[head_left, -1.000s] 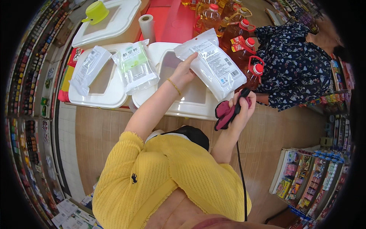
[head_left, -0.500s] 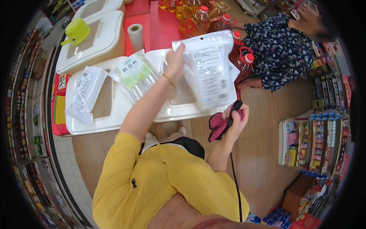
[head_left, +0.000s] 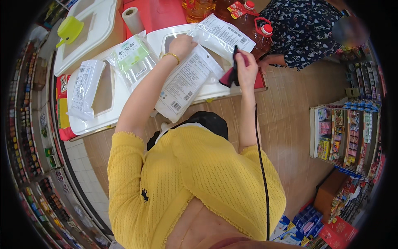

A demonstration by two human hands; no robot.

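Observation:
My left hand (head_left: 182,46) is closed on the upper end of a flat white plastic packet (head_left: 184,81), which lies tilted over the front edge of a white bin lid (head_left: 161,38). My right hand (head_left: 246,69) grips a folded maroon-and-black cloth item (head_left: 230,74), whose kind I cannot make out. Behind and right of the first packet lies a second white packet (head_left: 224,36), near my right hand. To the left of my forearm rests a clear packet with a green label (head_left: 132,57). Farther left lies another wrapped white packet (head_left: 86,89).
A lime-green scoop (head_left: 70,29) sits on another bin lid behind. A clear plastic roll (head_left: 132,20) stands beside it. Red-capped bottles (head_left: 261,37) line the right end, where another person (head_left: 304,31) stands. A black cord (head_left: 261,166) runs below my right wrist.
My left hand has brought the white packet down toward me and left, uncovering the second white packet. My right hand has moved up and forward with the cloth item, near that second packet.

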